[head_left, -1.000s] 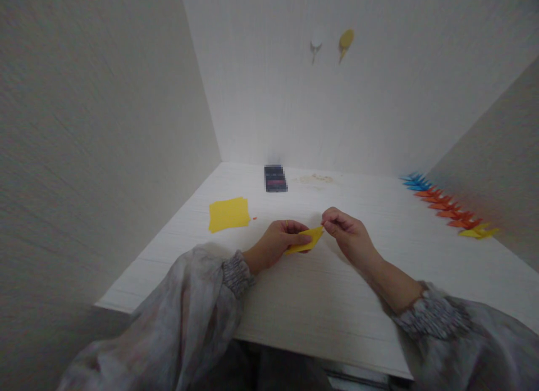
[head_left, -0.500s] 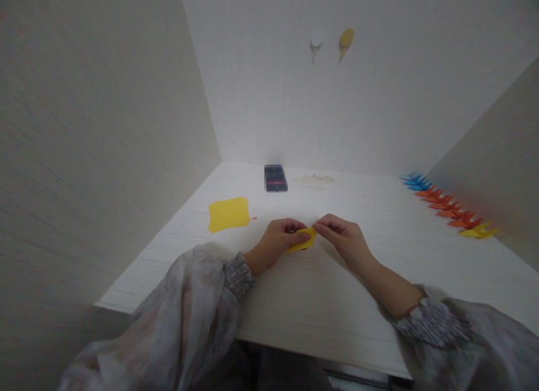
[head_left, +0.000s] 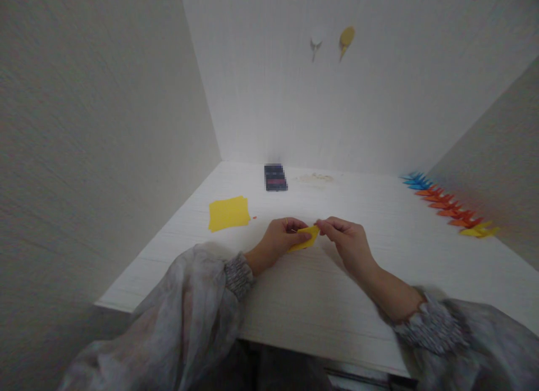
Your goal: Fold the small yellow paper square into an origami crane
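Observation:
A small piece of folded yellow paper [head_left: 304, 242] is held above the white table, between both hands. My left hand [head_left: 280, 240] grips it from the left, thumb lying on top and a ring on one finger. From the right, my right hand [head_left: 347, 239] pinches the paper's upper right corner between thumb and fingertips. The fold details under the fingers are too small to make out. Left of my hands lies a stack of yellow paper sheets [head_left: 229, 214], with a tiny orange scrap [head_left: 255, 217] beside it.
Along the right side runs a row of folded paper pieces: blue [head_left: 416, 181], several orange [head_left: 448, 205] and a yellow one [head_left: 479, 230]. A dark, blurred-out object [head_left: 275, 178] lies by the back wall. Two hooks, one yellow [head_left: 347, 37], hang on that wall.
My right hand has shifted slightly right, and the pinched corner of the yellow paper has come out a little with it. My left hand keeps its grip almost unmoved.

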The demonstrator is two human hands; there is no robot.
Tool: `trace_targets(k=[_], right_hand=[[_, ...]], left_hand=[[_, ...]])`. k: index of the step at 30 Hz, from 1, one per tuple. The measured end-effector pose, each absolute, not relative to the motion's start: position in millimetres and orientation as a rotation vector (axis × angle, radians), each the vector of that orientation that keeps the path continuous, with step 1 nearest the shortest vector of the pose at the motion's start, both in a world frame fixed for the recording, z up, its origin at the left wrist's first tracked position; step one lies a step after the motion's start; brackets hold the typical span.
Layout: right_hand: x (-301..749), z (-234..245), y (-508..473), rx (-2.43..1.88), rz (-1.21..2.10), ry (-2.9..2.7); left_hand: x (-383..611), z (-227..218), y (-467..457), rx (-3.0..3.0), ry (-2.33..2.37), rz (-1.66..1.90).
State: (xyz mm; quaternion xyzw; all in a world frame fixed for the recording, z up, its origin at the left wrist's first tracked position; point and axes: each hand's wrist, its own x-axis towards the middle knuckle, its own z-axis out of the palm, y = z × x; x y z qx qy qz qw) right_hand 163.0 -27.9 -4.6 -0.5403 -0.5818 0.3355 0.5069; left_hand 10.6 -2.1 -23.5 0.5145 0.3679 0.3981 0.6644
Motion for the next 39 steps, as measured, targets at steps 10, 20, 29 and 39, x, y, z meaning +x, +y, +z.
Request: trace_targets(k=[10,20,29,39], right_hand=[[162,-7,-24,-1.398,0.710,-1.440],[167,-13,-18,-1.450,0.592,-1.534],[166,-19,-18,-1.232,0.716,-1.519],[161,-12,-23,-1.240,0.873,-1.322]], left_hand=[[12,-25,-2,1.284,0.839,0.971],[11,-22,-4,1.297,0.835,1.037],[11,-20,-4,1.280,0.845,1.055],[12,-17,-7,1.275,0.854,1.039]])
